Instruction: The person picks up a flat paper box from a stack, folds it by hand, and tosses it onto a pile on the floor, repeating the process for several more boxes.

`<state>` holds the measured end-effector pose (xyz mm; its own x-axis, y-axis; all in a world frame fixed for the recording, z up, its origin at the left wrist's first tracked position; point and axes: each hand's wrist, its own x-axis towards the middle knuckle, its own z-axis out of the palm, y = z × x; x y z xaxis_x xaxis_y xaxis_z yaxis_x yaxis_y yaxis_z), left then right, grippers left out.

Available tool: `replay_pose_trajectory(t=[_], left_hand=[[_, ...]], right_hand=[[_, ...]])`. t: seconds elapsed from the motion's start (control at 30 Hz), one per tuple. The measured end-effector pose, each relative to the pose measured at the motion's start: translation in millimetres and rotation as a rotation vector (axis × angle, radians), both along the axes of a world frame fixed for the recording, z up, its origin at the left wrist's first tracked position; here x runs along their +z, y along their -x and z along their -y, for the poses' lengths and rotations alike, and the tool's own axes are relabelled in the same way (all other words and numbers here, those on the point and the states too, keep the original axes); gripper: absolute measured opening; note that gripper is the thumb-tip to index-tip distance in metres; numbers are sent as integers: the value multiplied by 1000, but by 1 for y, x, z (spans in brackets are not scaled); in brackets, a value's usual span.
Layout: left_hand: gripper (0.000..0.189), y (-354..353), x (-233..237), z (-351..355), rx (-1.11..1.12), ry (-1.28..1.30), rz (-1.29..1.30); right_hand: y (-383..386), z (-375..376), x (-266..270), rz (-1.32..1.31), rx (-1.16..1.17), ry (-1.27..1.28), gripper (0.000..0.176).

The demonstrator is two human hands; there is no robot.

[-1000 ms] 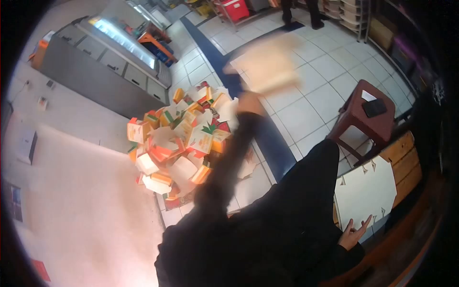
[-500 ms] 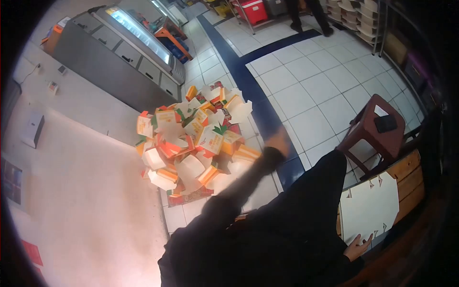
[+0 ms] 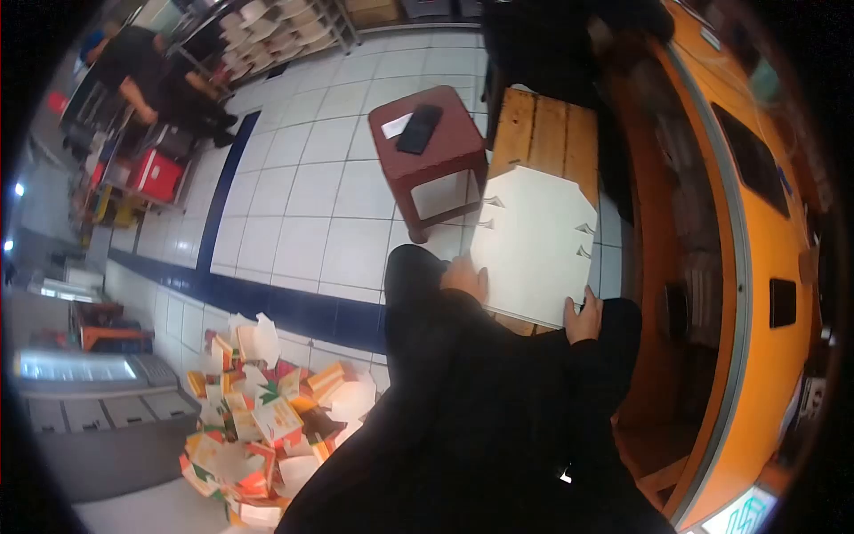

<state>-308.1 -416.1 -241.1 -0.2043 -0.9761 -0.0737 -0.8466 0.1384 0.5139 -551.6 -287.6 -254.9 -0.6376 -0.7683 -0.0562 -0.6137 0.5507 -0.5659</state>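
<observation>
A flat white cardboard box blank (image 3: 531,240) with cut corners and small slits along both sides lies on a slatted wooden bench (image 3: 550,129) before my knees. My left hand (image 3: 466,281) is at its near left edge, a little blurred, with thumb and fingers apart. At the near right corner, my right hand (image 3: 584,318) has its thumb and forefinger spread, fingertips right at the edge of the card. On the floor to my left lies a heap of folded printed food boxes (image 3: 276,418) in orange, white, red and green.
A maroon plastic stool (image 3: 427,147) stands ahead, with a dark phone (image 3: 419,130) on top. Close on my right runs an orange counter (image 3: 747,267) with shelves. Another person (image 3: 147,80) stands at the far left by a rack and a red cooler (image 3: 158,173).
My left arm has come back from over the heap of boxes to the blank's left edge. The view has swung right, towards the bench. My right hand stays at the blank's near edge.
</observation>
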Motion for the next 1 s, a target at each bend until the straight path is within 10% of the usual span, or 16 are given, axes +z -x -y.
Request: replay_pose_trajectory(t=[1.0], left_hand=[[48, 4, 11, 5, 218, -195, -429]], right_hand=[[-1, 4, 2, 62, -85, 43, 54]])
